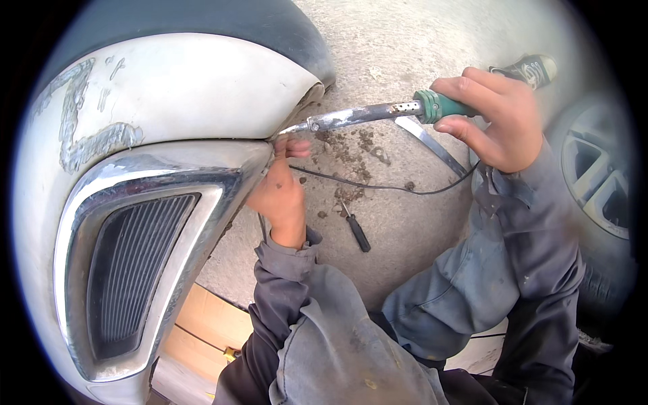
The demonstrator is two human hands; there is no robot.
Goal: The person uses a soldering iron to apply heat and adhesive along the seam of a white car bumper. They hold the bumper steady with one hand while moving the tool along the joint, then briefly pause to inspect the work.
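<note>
My right hand (496, 118) grips the green handle of a soldering iron (361, 115), whose long metal barrel points left to the seam at the corner of a white, scuffed bumper (189, 94). My left hand (280, 202) is at that corner just under the iron's tip, fingers curled by the panel edge; what they hold is hidden. Below the seam sits a chrome-framed grille (145, 270). A black cord (371, 187) loops across the ground. A flat metal strip (439, 148) lies behind the iron, and a black-handled screwdriver (358, 233) lies among dirt crumbs.
A car wheel (590, 155) stands at the right, with a sneaker (530, 71) above it at the upper right. Light boards or cardboard (202, 317) lie beside my legs at the lower left, with a small yellow item partly hidden by my sleeve.
</note>
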